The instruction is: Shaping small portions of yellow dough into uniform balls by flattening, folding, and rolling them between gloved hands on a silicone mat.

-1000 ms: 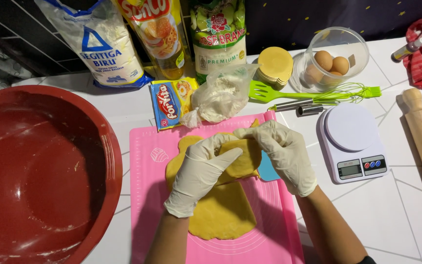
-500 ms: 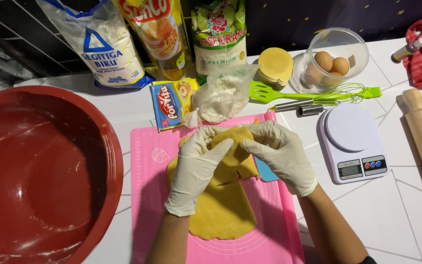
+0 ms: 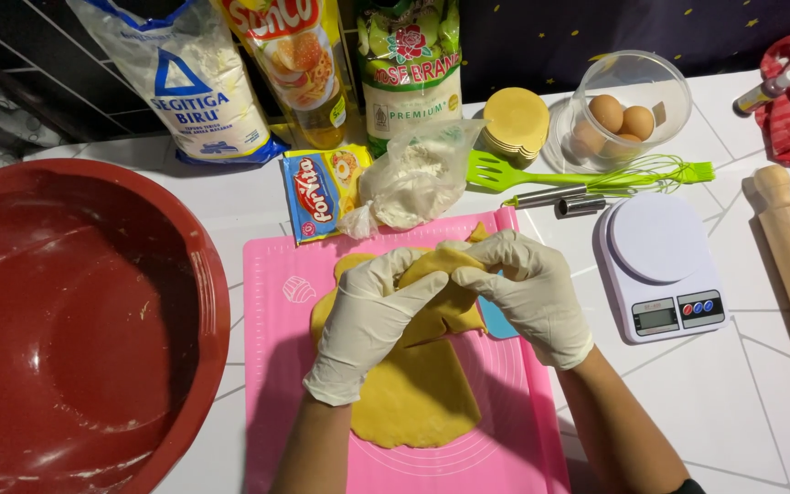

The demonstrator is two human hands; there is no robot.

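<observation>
Dough [image 3: 413,393], a flat yellow sheet, lies on the pink silicone mat [image 3: 276,366], its far edge lifted and folded toward the middle. Biggest nearby is the red mixing bowl [image 3: 75,329], left of the mat. Right of the mat stands a white kitchen scale [image 3: 660,261]. Gloved left hand [image 3: 368,325] and gloved right hand [image 3: 532,297] each pinch the raised dough fold between fingers and thumb.

Along the back wall, from my left: a white flour bag [image 3: 196,78] with a blue triangle, a yellow oil pouch [image 3: 296,64], a green-and-white bag [image 3: 411,64]. Before them lie a flat red-yellow sachet [image 3: 319,192] and a clear bag of white powder [image 3: 413,178]. The white scale [image 3: 660,265] at my right has a small grey screen [image 3: 657,317] (unreadable).
</observation>
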